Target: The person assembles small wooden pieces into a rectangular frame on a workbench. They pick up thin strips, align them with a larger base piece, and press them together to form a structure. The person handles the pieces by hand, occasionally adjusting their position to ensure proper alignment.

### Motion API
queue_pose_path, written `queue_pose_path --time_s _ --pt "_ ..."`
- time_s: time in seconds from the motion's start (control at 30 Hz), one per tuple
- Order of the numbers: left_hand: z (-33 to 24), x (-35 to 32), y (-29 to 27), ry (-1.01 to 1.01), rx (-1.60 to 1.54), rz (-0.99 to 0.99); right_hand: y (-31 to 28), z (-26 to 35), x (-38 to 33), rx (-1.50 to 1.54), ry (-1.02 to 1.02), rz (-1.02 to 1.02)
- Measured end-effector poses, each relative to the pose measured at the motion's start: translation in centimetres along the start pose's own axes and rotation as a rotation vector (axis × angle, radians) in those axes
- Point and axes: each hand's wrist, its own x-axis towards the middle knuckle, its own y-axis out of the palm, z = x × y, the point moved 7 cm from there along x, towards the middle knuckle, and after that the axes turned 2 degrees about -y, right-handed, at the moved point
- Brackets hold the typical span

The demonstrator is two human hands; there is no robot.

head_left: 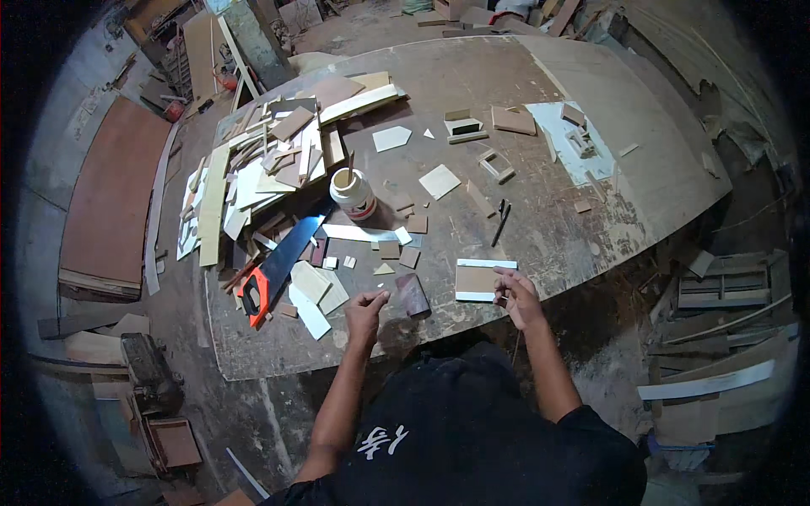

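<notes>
Brown and white, the panel [477, 279] lies on the worktop [548, 232] by the half-curled right hand [520, 300]; the left hand [364, 315] looks pinched. Either grip's hold I cannot tell. Probably light, stiff; edges suit holding.

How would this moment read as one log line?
left hand: beside dark red piece, grip unclear | right hand: at right end of brown panel, grip unclear | saw: left of white bottle
</notes>
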Motion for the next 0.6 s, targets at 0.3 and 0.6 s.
queue_pose_path --time_s 0.3,0.6 --pt "0.2 0.9 -0.2 0.108 -0.207 0.038 0.3 0.2 0.1 0.019 -0.005 -0.011" --pt "-0.6 0.6 0.2 0.013 -0.039 0.068 0.4 0.1 0.4 0.020 -0.011 -0.006"
